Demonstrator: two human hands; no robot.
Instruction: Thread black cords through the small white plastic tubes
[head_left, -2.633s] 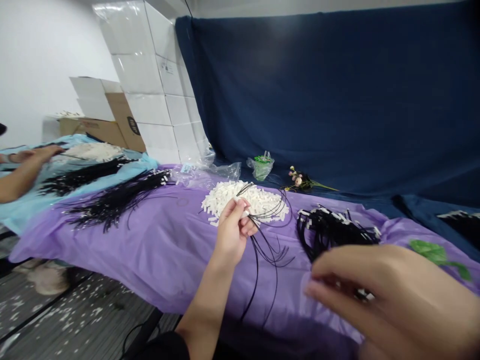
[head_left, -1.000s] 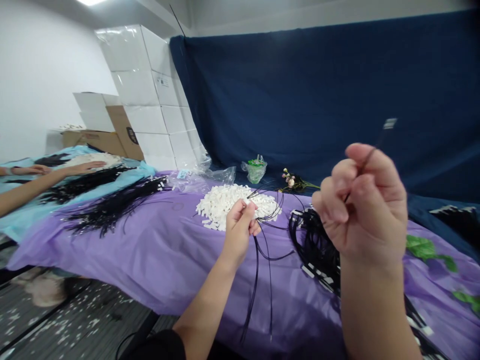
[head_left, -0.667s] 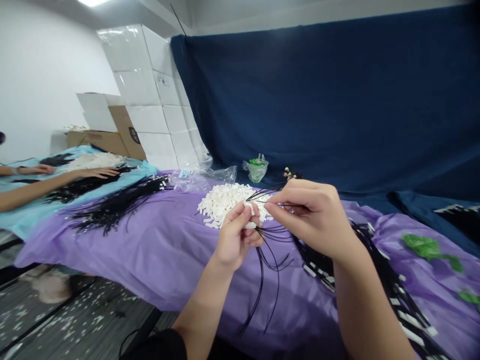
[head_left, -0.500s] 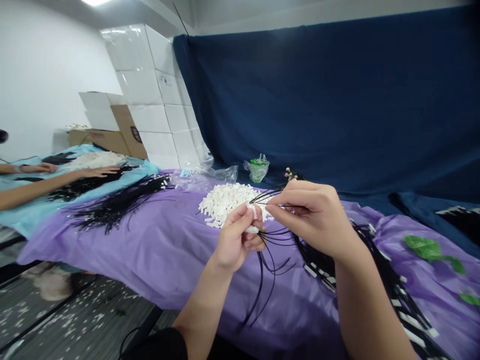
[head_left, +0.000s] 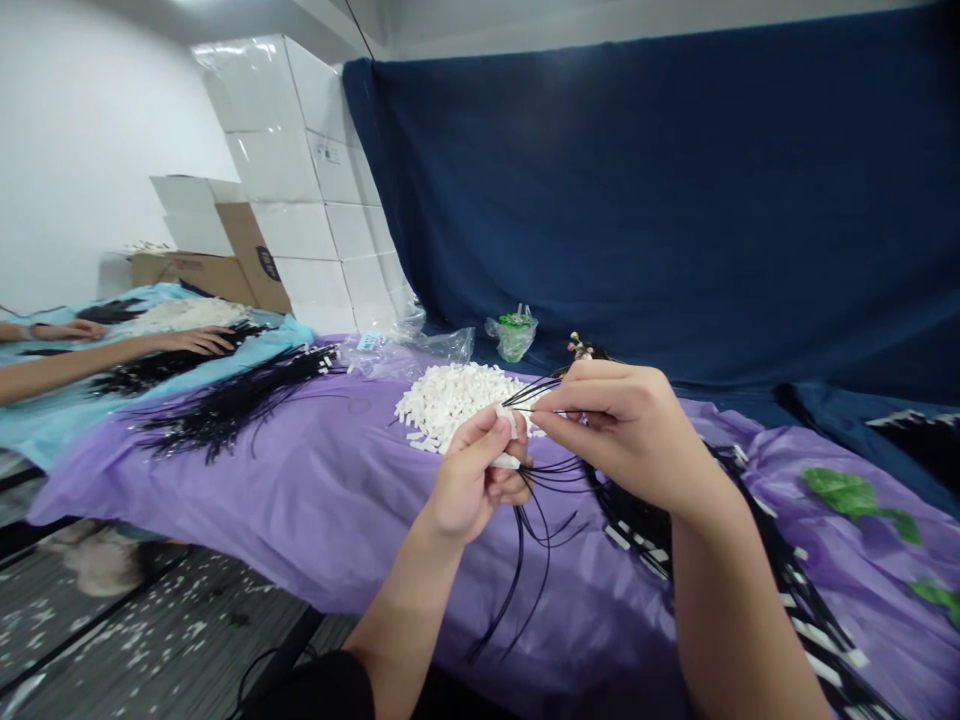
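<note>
My left hand (head_left: 466, 485) is closed on small white pieces (head_left: 507, 461) and several thin black cords (head_left: 555, 482). Some of these cords hang below its fingers in loops. Thumb and fingers together, my right hand (head_left: 630, 430) pinches a black cord just right of the left fingertips. Other cord ends fan out from the white piece between the hands. Behind them is a heap of white pieces (head_left: 450, 400). Under and beside my right forearm lie black cords with white pieces on their ends (head_left: 645, 550); the forearm hides part of them.
A purple cover (head_left: 300, 510) lies over the table. Another black cord bundle (head_left: 240, 405) rests at left, near a co-worker's hand (head_left: 199, 341) on light-blue cloth. White boxes (head_left: 300, 230), clear plastic (head_left: 442, 345) and a wrapped green item (head_left: 515, 333) stand behind. Green leaves (head_left: 847, 492) lie right.
My view has shifted slightly. Both hands keep nearly the same pose and grip, with only small movement at the fingertips and in the hanging cords.
</note>
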